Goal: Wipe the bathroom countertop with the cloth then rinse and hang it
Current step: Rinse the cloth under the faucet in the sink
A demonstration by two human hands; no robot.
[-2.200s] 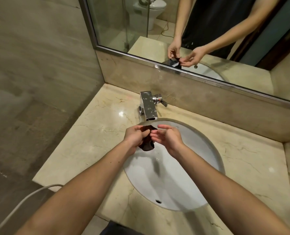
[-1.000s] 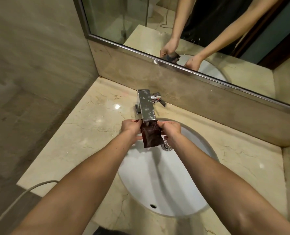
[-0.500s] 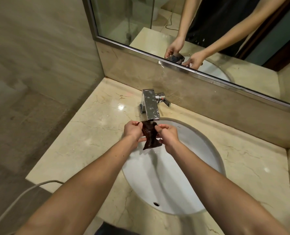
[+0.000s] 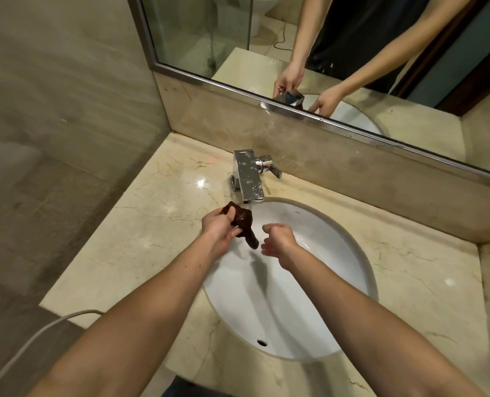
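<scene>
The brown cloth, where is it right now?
The cloth is bunched in the left hand, over the left edge of the sink, just in front of the tap.

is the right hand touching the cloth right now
Apart. In the head view the right hand hangs open over the sink, with a sliver of white basin showing between its fingers and the dark cloth, which is bunched in the left hand.

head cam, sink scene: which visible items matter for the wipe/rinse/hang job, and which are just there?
Belongs to the job:
- dark brown cloth, bunched in the left hand
- right hand, open beside the cloth, not gripping it
- chrome faucet
- white sink basin
- marble countertop

Just there:
- wall mirror
- white cable at the counter's near left edge
</scene>
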